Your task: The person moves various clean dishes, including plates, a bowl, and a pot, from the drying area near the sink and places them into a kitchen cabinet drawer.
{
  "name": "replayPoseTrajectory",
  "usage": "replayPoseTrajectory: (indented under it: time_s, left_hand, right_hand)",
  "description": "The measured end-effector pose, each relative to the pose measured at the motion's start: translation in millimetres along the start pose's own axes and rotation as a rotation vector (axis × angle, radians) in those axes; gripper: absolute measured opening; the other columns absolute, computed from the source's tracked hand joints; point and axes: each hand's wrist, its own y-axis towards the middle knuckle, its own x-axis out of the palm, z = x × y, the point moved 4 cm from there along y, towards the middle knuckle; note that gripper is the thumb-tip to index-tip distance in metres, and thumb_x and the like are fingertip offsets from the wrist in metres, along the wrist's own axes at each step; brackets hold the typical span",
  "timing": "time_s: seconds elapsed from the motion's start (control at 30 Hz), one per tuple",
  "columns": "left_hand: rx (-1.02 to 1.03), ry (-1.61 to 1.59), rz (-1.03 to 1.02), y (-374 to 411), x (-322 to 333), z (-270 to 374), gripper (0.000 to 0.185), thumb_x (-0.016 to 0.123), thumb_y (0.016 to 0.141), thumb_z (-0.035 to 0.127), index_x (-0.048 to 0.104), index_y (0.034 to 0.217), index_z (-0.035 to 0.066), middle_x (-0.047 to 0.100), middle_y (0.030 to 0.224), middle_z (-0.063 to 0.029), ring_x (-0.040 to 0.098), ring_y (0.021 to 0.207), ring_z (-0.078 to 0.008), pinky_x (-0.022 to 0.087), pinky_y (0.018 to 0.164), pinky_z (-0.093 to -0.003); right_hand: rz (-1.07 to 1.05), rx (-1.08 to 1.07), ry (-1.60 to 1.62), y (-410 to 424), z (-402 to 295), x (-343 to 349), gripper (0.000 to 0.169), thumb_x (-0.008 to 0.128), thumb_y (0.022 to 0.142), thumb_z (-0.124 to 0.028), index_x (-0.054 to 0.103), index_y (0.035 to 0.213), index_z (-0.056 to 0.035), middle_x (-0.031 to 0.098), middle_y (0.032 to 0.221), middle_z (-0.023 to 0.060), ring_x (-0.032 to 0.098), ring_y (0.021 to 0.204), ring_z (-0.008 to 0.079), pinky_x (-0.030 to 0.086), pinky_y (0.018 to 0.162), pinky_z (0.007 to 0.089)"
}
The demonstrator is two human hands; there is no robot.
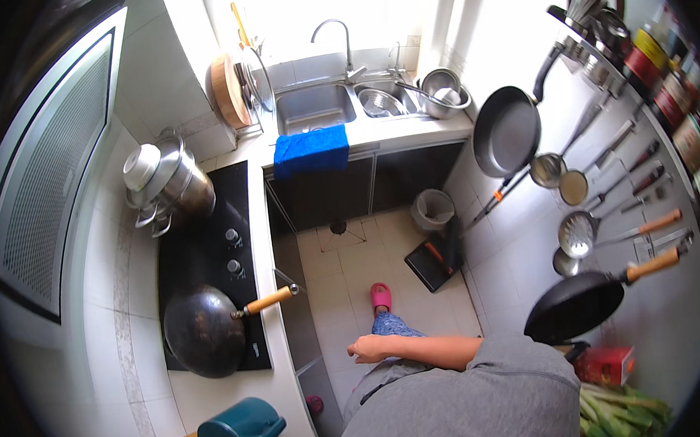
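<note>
My right hand (367, 349) hangs in front of my body above the tiled floor, its fingers loosely curled. No object shows in it, but the palm side is hidden. My left hand is out of view. To the left, a dark wok (205, 331) with a wooden handle (271, 299) rests tilted on the black gas hob (238, 195). A stacked steel pot (183, 189) with a white bowl (142, 166) on top stands at the hob's far end. Ahead, a blue cloth (311, 151) drapes over the counter edge below the steel sink (314, 108).
Frying pans (506, 131) and several ladles (576, 234) hang on the right wall, under a shelf of bottles. A waste bin (433, 210) and a dustpan (434, 264) stand on the floor. A teal jug (240, 431) sits on the near left counter; leafy greens (620, 415) lie at lower right.
</note>
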Motion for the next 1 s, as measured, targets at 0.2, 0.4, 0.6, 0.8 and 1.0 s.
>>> replayPoseTrajectory:
  time_s: [0.2,0.4,0.6,0.8,1.0]
  left_hand:
    - [0.245,0.346,-0.481,-88.5,48.8,121.8,0.036,0.057,0.084,0.029,0.058,0.108,0.002,0.063,0.103,-0.0181,0.061,0.095,-0.0325,0.050,0.082,-0.0446]
    - [0.662,0.650,-0.829,-172.6,81.8,300.4,0.039,0.055,0.084,0.038,0.062,0.103,0.005,0.065,0.101,-0.0180,0.062,0.095,-0.0343,0.050,0.083,-0.0460]
    - [1.058,0.470,-0.534,-299.3,-27.5,593.0,0.034,0.048,0.086,0.036,0.066,0.095,0.009,0.066,0.093,-0.0187,0.063,0.090,-0.0383,0.050,0.080,-0.0461]
    - [1.717,-0.222,-0.872,-416.3,-50.8,889.8,0.018,0.057,0.089,0.011,0.060,0.104,0.001,0.065,0.087,-0.0085,0.064,0.079,-0.0153,0.050,0.073,-0.0281]
    - [2.256,-0.184,-1.088,-623.5,30.0,1124.9,0.036,0.065,0.083,0.021,0.059,0.114,0.003,0.065,0.088,-0.0095,0.064,0.082,-0.0173,0.050,0.075,-0.0307]
  right_hand:
    - [-0.008,0.024,0.066,28.6,88.7,-135.6,0.037,0.059,0.088,-0.028,0.058,0.116,-0.0040,0.066,0.102,0.0195,0.063,0.097,0.0336,0.050,0.084,0.0402]
    - [0.246,0.145,0.177,17.8,162.8,-314.8,0.033,0.059,0.088,-0.027,0.063,0.110,-0.0031,0.068,0.100,0.0160,0.065,0.094,0.0287,0.050,0.083,0.0359]
    - [0.334,0.119,0.333,15.2,223.5,-421.4,0.035,0.055,0.092,-0.032,0.061,0.110,-0.0029,0.067,0.102,0.0152,0.063,0.095,0.0281,0.048,0.084,0.0359]
    - [0.563,0.213,0.580,-16.1,262.3,-504.0,0.032,0.056,0.092,-0.025,0.060,0.114,-0.0029,0.066,0.103,0.0112,0.063,0.095,0.0221,0.048,0.085,0.0325]
    - [1.002,0.401,0.779,-61.6,326.3,-548.7,0.025,0.058,0.091,-0.014,0.061,0.112,-0.0022,0.065,0.093,0.0044,0.059,0.085,0.0112,0.047,0.080,0.0253]
